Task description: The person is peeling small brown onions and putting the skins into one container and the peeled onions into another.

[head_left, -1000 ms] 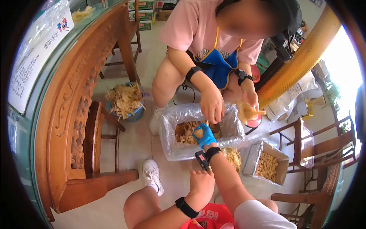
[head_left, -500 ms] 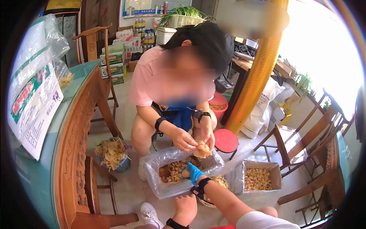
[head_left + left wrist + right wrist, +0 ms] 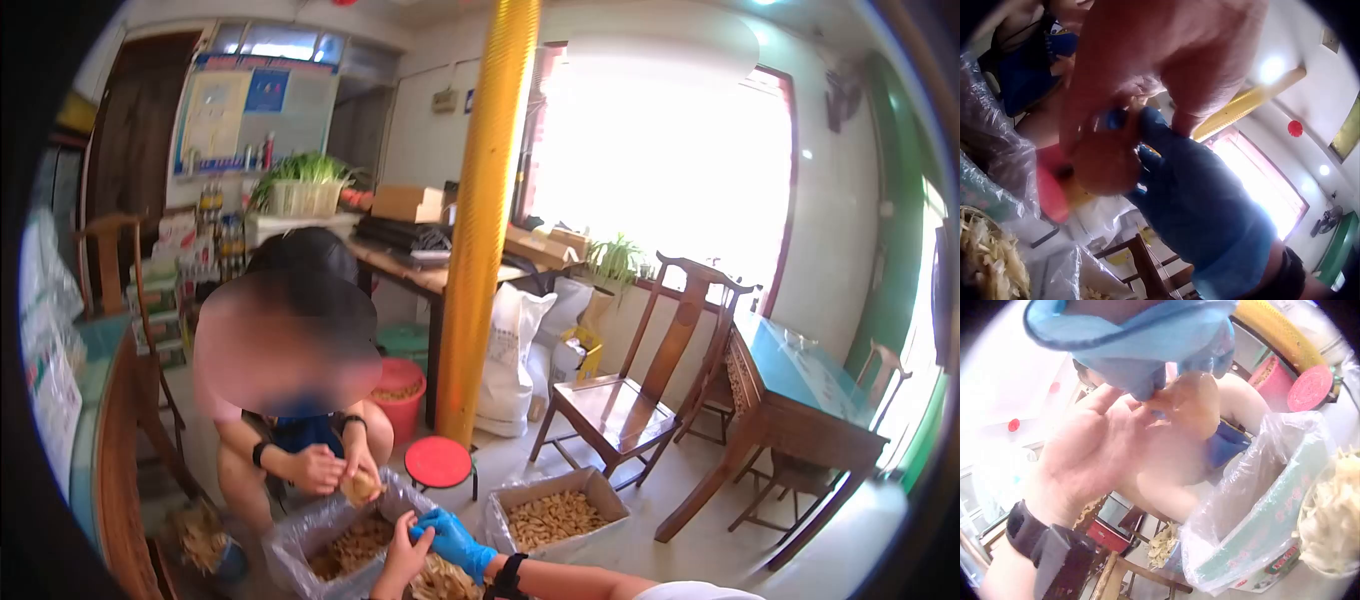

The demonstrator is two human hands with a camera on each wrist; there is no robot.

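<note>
A round tan vegetable (image 3: 1107, 162) with a thin stem end is held between both hands close in front of me. My right hand (image 3: 452, 545), in a blue glove, curls its fingers round the bulb (image 3: 1194, 406). My bare left hand (image 3: 402, 560) pinches at the stem end, its fingertips right against the gloved thumb. In the head view the hands hide most of the vegetable. Below them, a plastic-lined box (image 3: 290, 545) holds brown pieces. Across it, a person (image 3: 290, 400) holds a similar tan vegetable (image 3: 362, 488) in both hands.
A basket of pale peelings (image 3: 1335, 519) stands beside the lined box. To the right is another lined box (image 3: 620, 505) of tan pieces. A red stool (image 3: 440, 462), a yellow column (image 3: 480, 240) and a wooden chair (image 3: 630, 410) stand behind. A bucket of peelings (image 3: 200, 540) is at left.
The gloved hand has lifted the vegetable from over the lined box, and the bare left hand has come up to meet it. The head view has swung up and right.
</note>
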